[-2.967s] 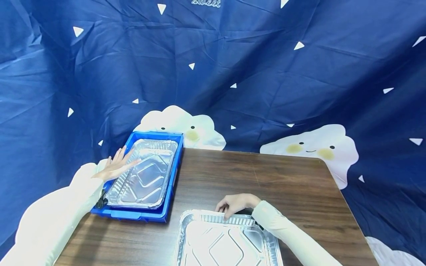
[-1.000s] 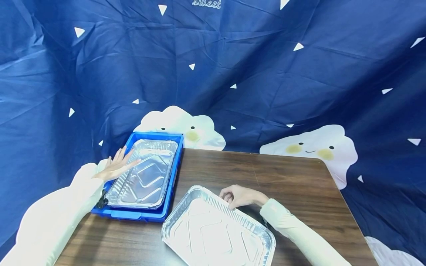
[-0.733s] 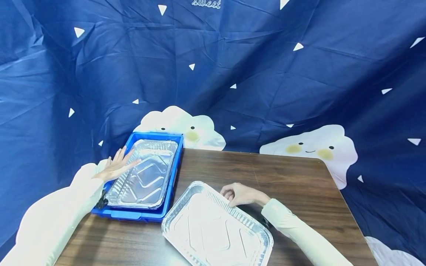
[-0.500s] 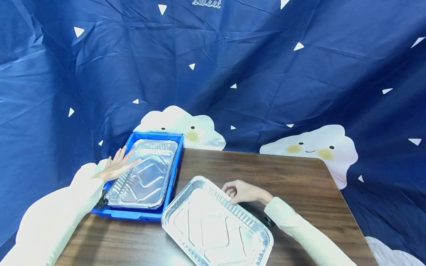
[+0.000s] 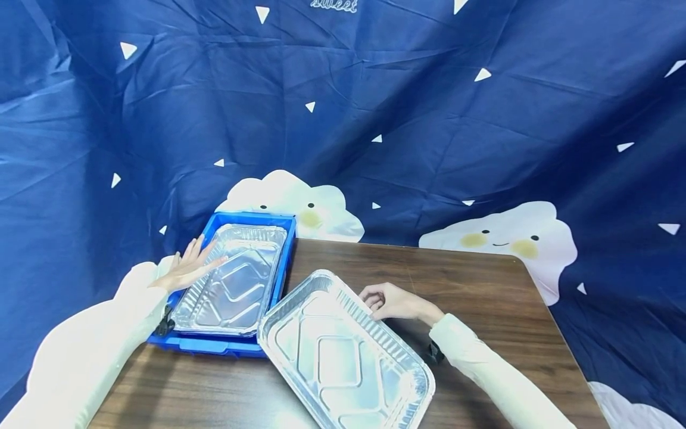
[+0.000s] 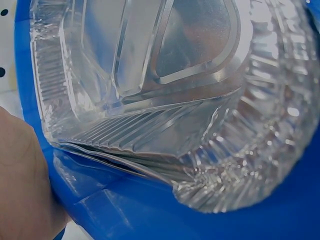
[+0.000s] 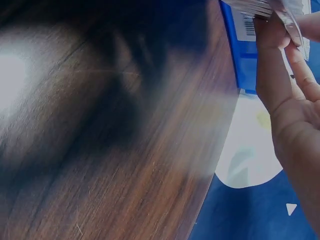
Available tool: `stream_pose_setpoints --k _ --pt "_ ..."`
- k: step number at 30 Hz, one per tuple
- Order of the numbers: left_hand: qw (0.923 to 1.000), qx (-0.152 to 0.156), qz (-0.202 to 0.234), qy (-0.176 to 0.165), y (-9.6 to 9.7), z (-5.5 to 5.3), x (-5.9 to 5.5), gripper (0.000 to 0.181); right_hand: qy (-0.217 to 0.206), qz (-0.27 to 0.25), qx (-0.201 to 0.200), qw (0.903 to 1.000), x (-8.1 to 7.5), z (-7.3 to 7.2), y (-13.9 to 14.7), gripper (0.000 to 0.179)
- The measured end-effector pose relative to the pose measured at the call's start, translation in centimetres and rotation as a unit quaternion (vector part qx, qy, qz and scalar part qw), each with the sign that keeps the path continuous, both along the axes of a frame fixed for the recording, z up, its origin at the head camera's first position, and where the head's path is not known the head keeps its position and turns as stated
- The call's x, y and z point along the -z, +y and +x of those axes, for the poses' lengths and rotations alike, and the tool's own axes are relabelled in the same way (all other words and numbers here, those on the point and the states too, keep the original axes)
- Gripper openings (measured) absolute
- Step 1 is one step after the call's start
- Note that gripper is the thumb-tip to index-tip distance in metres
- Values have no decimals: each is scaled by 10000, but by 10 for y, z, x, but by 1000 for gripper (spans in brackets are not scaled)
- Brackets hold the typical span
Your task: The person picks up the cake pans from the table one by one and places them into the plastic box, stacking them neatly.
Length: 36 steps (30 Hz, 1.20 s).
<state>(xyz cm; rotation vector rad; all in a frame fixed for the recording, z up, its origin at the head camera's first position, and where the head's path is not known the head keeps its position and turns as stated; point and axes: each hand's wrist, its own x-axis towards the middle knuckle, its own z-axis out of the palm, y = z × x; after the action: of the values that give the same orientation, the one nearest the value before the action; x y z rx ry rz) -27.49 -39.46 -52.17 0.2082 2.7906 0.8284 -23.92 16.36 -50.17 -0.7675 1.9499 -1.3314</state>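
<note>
My right hand (image 5: 393, 301) pinches the far long rim of a shallow rectangular foil tray (image 5: 339, 360) over the table, fingers and thumb meeting on the rim in the right wrist view. That tray stands at an angle, its left corner overlapping the front right corner of a blue plastic bin (image 5: 206, 345). Inside the bin sits another foil tray (image 5: 238, 286); layered foil edges (image 6: 135, 167) show at its crumpled side in the left wrist view. With spread, straight fingers, my left hand (image 5: 184, 271) lies at the left rim of the tray in the bin.
A dark wood-grain table (image 5: 455, 286) extends behind and right of the held tray. Behind it hangs a blue curtain (image 5: 402, 119) with white triangles and clouds. A label with a barcode (image 7: 245, 27) is on the bin's side.
From the near edge, my right hand has carried the foil tray away from me and leftward, turning it until its corner overlaps the bin. My left hand has stayed where it was.
</note>
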Motion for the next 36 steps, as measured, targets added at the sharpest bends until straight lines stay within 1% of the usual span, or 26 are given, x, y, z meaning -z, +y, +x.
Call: stream_pose_setpoints --k 6,11,13,18,21,26,30,33,36 --pt "9998 -8 -170 -93 0 -5 1 102 5 -120 398 9991 -12 -4 0 41" --pt "9997 -9 -211 -116 0 -8 2 102 -323 -267 891 9951 -19 -7 -5 41" --pt "9997 -8 -219 -121 0 -8 2 103 -522 -305 1150 9915 -21 -8 -9 43" --pt "9997 9 -190 -131 -1 -7 3 103 -789 -254 1698 9820 -34 -6 -21 47" --pt "9997 24 -193 -119 -1 -7 4 103 -916 -277 1955 9760 -42 -5 -30 47" --pt "9997 19 -195 -120 -1 -7 4 102 -1233 -482 2405 9616 -52 -7 -46 46" --pt "9998 -4 -184 -61 0 -5 3 102 -1256 -632 2690 9528 -63 -8 -58 44" --pt "9999 10 -124 -21 0 -3 2 101 -1143 -690 2839 9495 -72 -9 -68 42" --pt "9999 10 -102 -12 0 -2 2 100 -1153 -746 2971 9449 -79 -12 -80 41"
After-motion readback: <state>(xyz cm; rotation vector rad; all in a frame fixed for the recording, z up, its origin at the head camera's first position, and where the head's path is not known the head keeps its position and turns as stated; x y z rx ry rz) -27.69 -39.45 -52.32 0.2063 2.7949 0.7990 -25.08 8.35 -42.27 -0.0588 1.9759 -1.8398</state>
